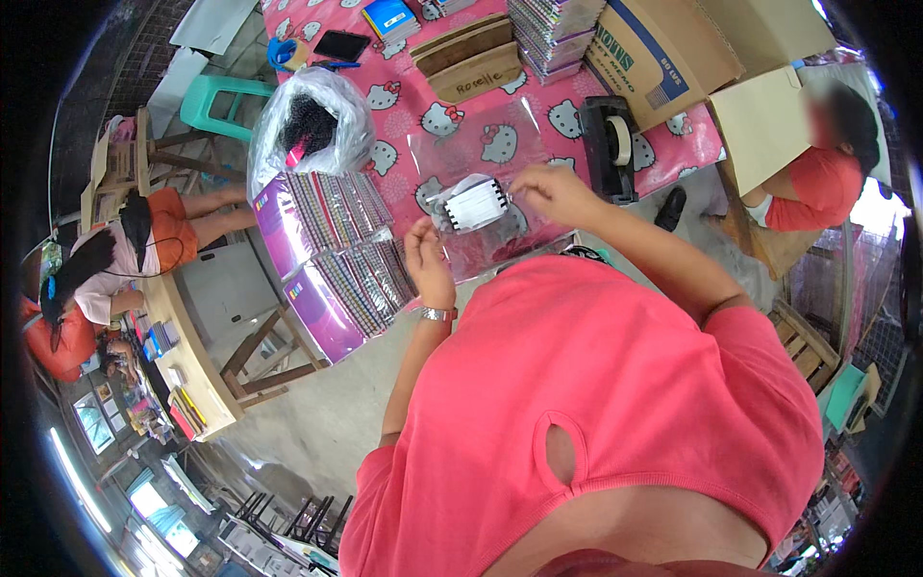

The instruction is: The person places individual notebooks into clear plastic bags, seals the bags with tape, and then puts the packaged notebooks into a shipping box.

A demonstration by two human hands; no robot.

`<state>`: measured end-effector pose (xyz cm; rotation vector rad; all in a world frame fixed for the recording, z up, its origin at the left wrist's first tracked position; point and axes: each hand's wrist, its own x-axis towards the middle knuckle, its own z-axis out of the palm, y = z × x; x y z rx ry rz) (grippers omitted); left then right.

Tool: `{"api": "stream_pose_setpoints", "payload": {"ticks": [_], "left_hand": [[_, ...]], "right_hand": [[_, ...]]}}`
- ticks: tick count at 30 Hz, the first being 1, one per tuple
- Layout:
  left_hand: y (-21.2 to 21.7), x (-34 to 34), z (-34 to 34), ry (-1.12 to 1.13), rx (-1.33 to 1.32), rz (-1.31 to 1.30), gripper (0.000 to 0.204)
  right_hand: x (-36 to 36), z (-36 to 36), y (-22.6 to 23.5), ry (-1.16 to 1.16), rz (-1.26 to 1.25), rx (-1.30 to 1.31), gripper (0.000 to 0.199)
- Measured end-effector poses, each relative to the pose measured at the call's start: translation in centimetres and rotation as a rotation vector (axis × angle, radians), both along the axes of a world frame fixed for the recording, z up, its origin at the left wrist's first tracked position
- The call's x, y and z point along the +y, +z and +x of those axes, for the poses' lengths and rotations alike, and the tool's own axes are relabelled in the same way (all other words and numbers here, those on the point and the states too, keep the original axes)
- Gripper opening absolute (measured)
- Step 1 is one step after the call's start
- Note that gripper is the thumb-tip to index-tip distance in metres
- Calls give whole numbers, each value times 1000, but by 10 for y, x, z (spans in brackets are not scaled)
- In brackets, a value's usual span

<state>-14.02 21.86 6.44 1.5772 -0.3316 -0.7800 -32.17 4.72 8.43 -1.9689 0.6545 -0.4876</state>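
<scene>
A small white pad (476, 205) with black binding along its edges lies in loose clear plastic. Under it is a clear plastic sheet (510, 130) spread on the pink patterned table cover. At the sheet's left edge, my left hand (426, 260) is beside the pad with fingers stretched out, and I see nothing held in it. My right hand (558, 195) reaches in from the right, thumb and fingers pinched together on the plastic wrapper at the pad's right end. The fingertips show small, and the pinched bit of plastic is hard to make out.
Stacks of wrapped spiral notebooks (351, 260) sit left, below a plastic bag of black items (312, 130). A tape dispenser (611, 149), wooden holder (471, 67), notebook stack (553, 38) and cardboard box (663, 62) stand around. People sit right (817, 183) and left (125, 240).
</scene>
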Motion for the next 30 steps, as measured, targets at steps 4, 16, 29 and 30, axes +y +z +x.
{"api": "stream_pose_setpoints", "payload": {"ticks": [4,16,29,30], "left_hand": [[-39,10,-10,-92,-25,-119,30],[-9,-7,-9,-448,-733,155,46],[-5,-18,-10,-782,-1244,195,50],[-5,-20,-10,-774,-1275,168,51]], "right_hand": [[5,14,-35,242,-224,-114,28],[19,36,-10,485,-425,236,45],[8,-127,-69,-958,-155,294,29],[7,-133,-72,-918,-109,280,27]]}}
